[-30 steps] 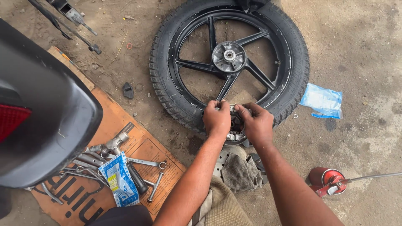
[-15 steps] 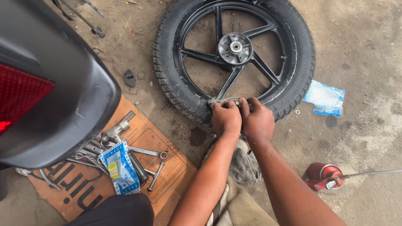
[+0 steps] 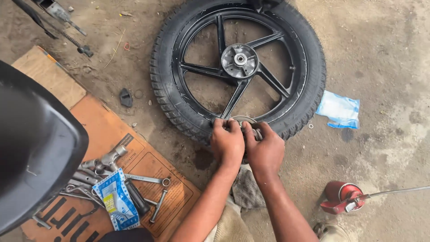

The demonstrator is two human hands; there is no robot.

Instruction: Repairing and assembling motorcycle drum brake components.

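Your left hand (image 3: pixel 227 142) and right hand (image 3: pixel 265 150) sit side by side, thumbs almost touching, both clenched over a small round grey metal part (image 3: pixel 244 121) pressed against the near edge of the black spoked motorcycle wheel (image 3: pixel 239 62) lying flat on the dirt. The part lies just ahead of your knuckles — between your fingertips and the tyre's inner rim, right where one spoke meets the rim. Only its top arc shows above your fingers, so you cannot tell its long axis, nor exactly which fingers carry the grip. Neither hand is clearly nearer; they share it evenly.

The wheel's silver hub (image 3: pixel 240 59) lies well beyond your hands, straight ahead.

To your left, a flattened brown cardboard sheet (image 3: pixel 112 130) serves as the tool tray: on it lie several steel spanners (image 3: pixel 145 179), a dark-handled tool, and a blue-and-white plastic packet (image 3: pixel 114 200). A dark curved vehicle body panel (image 3: pixel 36 152) overhangs the cardboard's left side.

To your right, a red oil can with a long thin spout (image 3: pixel 342 197) stands on the ground, and a crumpled pale blue plastic bag (image 3: pixel 339 110) lies just beside the tyre. A grey rag (image 3: pixel 245 190) sits beneath your forearms.
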